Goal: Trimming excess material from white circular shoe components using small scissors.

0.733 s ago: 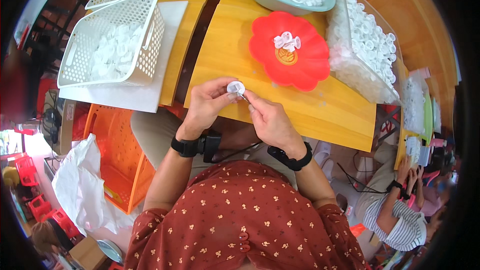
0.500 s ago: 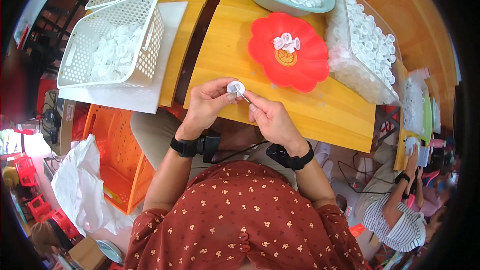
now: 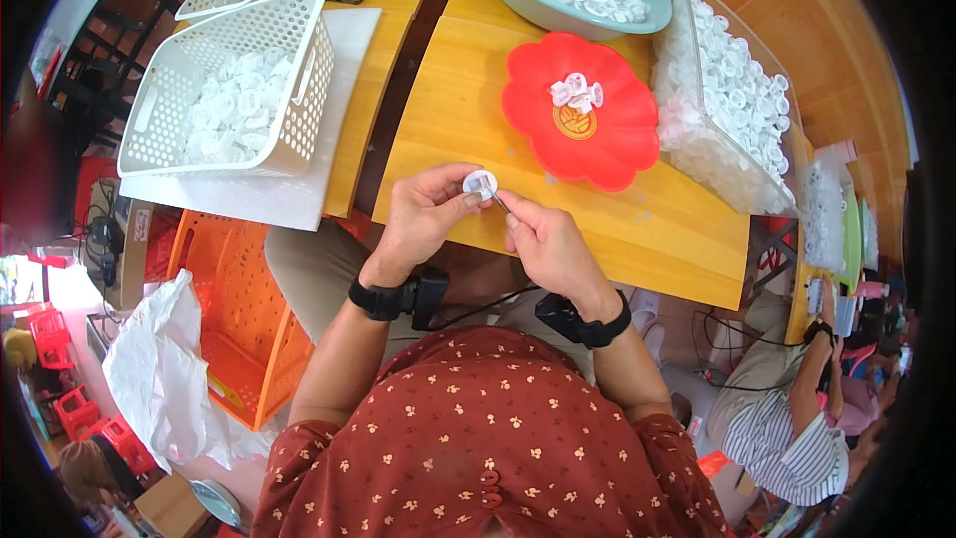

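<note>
Between the thumb and fingers of my left hand [image 3: 416, 221] is a small round white plastic piece [image 3: 479, 182], its hollow side facing up. My right hand [image 3: 551, 251] pinches a slim dark metal tool [image 3: 501, 204], whose tip reaches into the piece; the exact kind of tool is too small to make out. Both hands are above the near edge of the yellow wooden table [image 3: 637, 244]. Just beyond them lies a red flower-shaped dish [image 3: 617, 144] with several white plastic pieces [image 3: 577, 93] in its middle.
A white perforated basket [image 3: 309, 110] of white pieces stands on a white board [image 3: 344, 70] at left. Behind the dish are a pale green basin [image 3: 528, 5] and a clear bin [image 3: 732, 164], both full of pieces. An orange crate [image 3: 274, 339] sits low at left. A person in stripes [image 3: 777, 438] sits at right.
The tool has shifted slightly within the round piece, and my left hand has tilted the piece a little. The whole view has moved slightly; the dish and containers stay in place.
</note>
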A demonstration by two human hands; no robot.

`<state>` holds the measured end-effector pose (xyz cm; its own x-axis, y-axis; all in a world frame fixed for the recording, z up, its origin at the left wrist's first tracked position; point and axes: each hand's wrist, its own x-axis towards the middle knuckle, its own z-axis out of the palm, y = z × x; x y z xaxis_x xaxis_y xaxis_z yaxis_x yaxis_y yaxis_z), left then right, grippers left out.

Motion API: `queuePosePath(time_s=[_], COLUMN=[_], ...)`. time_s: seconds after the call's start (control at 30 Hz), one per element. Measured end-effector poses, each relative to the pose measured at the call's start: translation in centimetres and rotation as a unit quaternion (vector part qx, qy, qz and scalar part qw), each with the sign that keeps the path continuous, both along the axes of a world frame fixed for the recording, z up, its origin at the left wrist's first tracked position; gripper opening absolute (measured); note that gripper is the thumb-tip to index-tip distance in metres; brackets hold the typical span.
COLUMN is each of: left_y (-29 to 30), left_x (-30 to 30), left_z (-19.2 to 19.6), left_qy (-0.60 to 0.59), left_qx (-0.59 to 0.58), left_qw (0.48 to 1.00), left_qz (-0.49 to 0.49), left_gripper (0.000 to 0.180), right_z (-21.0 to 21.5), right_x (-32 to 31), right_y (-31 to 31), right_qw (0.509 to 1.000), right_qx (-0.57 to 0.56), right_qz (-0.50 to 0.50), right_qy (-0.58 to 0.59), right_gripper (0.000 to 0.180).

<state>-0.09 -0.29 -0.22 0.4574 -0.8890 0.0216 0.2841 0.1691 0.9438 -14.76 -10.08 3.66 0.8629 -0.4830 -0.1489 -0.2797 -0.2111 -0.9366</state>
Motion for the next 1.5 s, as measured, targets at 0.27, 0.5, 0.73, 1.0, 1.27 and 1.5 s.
queuePosePath(time_s=[0.27, 0.5, 0.73, 1.0, 1.27, 1.5], left_y=[0.0, -0.1, 0.1, -0.1, -0.3, -0.2], left_x=[-0.2, -0.1, 0.0, -0.4, -0.7, -0.5], left_z=[0.0, 0.1, -0.2, -0.1, -0.1, -0.3], left_qy=[-0.002, -0.046, -0.105, -0.046, -0.052, -0.03], left_qx=[0.024, 0.029, 0.032, 0.029, 0.013, 0.008], left_qw=[1.0, 0.999, 0.994, 0.998, 0.998, 0.999], left_qz=[0.001, -0.002, -0.012, 0.023, 0.042, 0.038], left_gripper=[0.028, 0.026, 0.025, 0.025, 0.026, 0.03], right_z=[1.2, 0.8, 1.1, 0.6, -0.7, -1.0], right_x=[0.3, 0.6, 0.9, 1.5, 0.6, 0.7], right_y=[0.3, 0.1, -0.4, 0.5, 2.0, 2.2], right_qw=[0.978, 0.962, 0.954, 0.979, 0.997, 0.997], right_qx=[-0.203, -0.267, -0.279, -0.2, -0.021, -0.03], right_qz=[-0.001, 0.022, 0.079, 0.012, -0.074, -0.066], right_qy=[0.041, 0.053, 0.073, 0.047, -0.003, 0.016], right_gripper=[0.025, 0.019, 0.019, 0.014, 0.016, 0.03])
